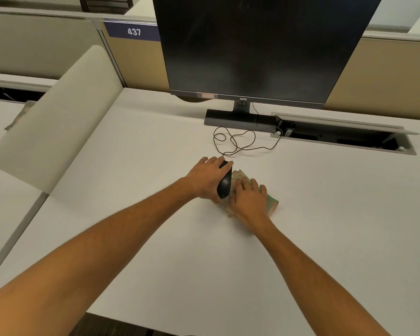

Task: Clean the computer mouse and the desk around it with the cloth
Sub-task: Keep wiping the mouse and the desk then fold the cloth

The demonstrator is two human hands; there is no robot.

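Note:
A black wired computer mouse (224, 183) is tipped onto its side in the middle of the white desk (141, 234). My left hand (204, 178) grips it from the left, fingers over its front end. A green patterned cloth (272, 202) lies folded on the desk just right of the mouse and against it. My right hand (249, 198) lies flat on the cloth with fingers spread, pressing it down beside the mouse. Most of the cloth is hidden under this hand.
The mouse cable (235, 141) loops back toward the monitor base (238, 120) under a dark monitor (257, 44). An open cable tray (344, 135) is sunk in the desk at the back right. A beige divider panel (56, 122) stands at left.

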